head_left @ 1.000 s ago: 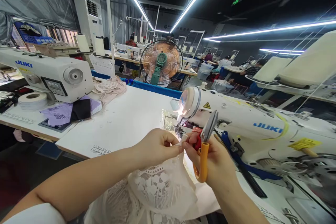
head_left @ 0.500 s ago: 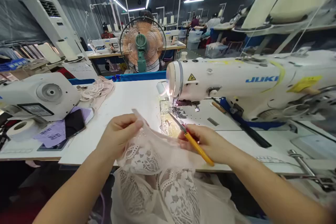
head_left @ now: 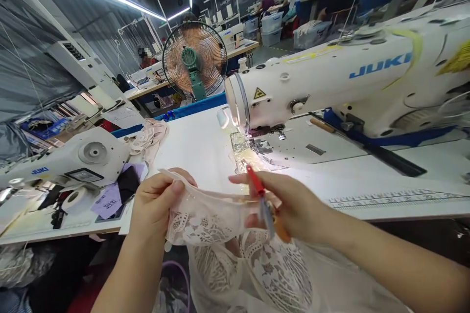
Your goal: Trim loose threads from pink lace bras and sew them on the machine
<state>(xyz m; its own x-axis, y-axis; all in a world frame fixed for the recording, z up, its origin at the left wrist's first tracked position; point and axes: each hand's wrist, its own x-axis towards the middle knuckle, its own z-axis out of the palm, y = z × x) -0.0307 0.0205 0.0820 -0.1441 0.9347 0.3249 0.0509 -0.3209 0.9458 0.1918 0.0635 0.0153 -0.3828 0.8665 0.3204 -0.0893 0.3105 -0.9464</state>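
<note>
A pale pink lace bra [head_left: 216, 220] hangs in front of me, its cups and sheer fabric falling below the table edge. My left hand [head_left: 157, 200] is closed, pinching the narrow edge of its upper band between thumb and fingers. My right hand [head_left: 290, 200] is closed around thread snips [head_left: 265, 212] with red and orange handle parts; their metal part slants downward over the fabric. The right fingers lie at the other end of the stretched band; whether they also grip it I cannot tell. Just beyond stands the lit needle area of a white sewing machine [head_left: 323, 78].
A second sewing machine [head_left: 84, 156] stands at left, beside a tape roll [head_left: 75, 199] and purple paper [head_left: 107, 200]. Pink lace pieces [head_left: 149, 139] lie behind it. A black-handled tool [head_left: 385, 154] rests at right. Beyond the table is a fan [head_left: 194, 61]; people sit farther back.
My view has tilted and turned. The snips have swung in my right hand: the metal pointed up toward the machine, and now it slants down with the red part up. My left hand keeps the band.
</note>
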